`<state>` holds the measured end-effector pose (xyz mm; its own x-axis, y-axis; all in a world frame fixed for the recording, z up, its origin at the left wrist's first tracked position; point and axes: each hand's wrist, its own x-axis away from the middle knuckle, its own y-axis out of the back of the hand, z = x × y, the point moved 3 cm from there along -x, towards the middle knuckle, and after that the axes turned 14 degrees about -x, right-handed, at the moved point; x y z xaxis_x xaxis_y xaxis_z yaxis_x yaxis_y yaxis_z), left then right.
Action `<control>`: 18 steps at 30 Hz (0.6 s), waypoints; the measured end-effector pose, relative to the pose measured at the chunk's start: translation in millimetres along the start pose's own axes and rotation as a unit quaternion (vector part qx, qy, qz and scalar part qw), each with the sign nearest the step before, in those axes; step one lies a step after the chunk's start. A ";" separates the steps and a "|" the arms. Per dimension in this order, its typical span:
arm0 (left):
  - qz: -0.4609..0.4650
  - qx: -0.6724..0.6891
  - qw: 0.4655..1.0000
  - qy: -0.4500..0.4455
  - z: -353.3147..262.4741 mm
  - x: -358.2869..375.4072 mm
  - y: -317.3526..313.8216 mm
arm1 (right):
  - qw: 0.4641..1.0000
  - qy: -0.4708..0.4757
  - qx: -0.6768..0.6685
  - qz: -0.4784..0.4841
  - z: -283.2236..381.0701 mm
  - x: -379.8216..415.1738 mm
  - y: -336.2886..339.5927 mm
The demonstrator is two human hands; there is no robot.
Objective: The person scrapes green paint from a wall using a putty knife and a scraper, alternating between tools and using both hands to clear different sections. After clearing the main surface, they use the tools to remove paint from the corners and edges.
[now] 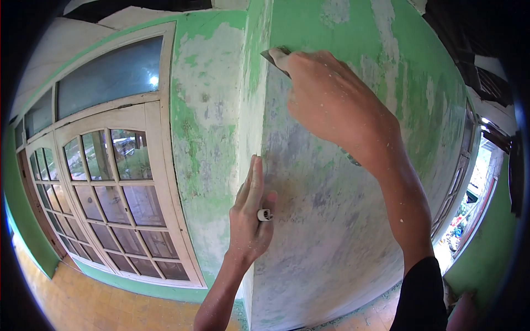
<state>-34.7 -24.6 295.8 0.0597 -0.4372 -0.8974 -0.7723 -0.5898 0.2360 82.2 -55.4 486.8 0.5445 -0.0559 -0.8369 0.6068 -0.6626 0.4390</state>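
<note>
My right hand (337, 99) is closed round a scraper (270, 57), its thin dark metal blade set at the wall corner high up. Most of the scraper is hidden behind the fingers. Lower on the same corner, my left hand (250, 212) lies along the edge with fingers stretched out. The open end of a short white tube (265, 215) shows by its thumb; I cannot tell if the hand holds it. Green paint (314, 30) covers the upper wall, and patchy grey-white bare plaster (331, 243) shows below. Pale dust specks both hands and forearms.
On the left stands a white-framed glass-paned double door (122, 201) with a dark transom window (110, 71) above. The narrow wall face (207, 110) beside it has flaking green paint. Yellowish floor tiles (110, 300) lie below. A bright opening (475, 193) is at the far right.
</note>
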 end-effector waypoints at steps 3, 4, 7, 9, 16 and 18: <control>0.005 0.004 1.000 0.020 -3.8 1.6 1.0 | 0.993 -0.087 0.044 0.063 6.6 0.7 -4.0; 0.001 0.004 1.000 0.018 -2.0 0.5 3.3 | 0.992 -0.096 0.022 0.074 5.8 2.5 -2.4; 0.017 0.012 1.000 -0.009 -2.8 0.7 4.8 | 0.991 -0.103 0.022 0.081 2.7 -16.3 4.7; 0.075 0.046 0.994 0.067 -4.2 0.8 5.5 | 0.991 -0.101 0.041 0.082 1.8 -17.4 4.8; 0.068 0.025 0.997 0.007 -10.1 2.0 8.7 | 0.991 -0.086 -0.021 0.102 -1.4 -0.5 7.5; 0.064 0.025 0.997 0.025 -13.2 2.1 8.4 | 0.997 -0.043 -0.021 0.058 -5.2 6.1 0.6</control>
<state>-32.8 -39.5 300.8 -0.0098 -0.5410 -0.8410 -0.8065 -0.4929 0.3265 88.8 -52.3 483.7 0.5615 -0.1962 -0.8039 0.5670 -0.6164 0.5465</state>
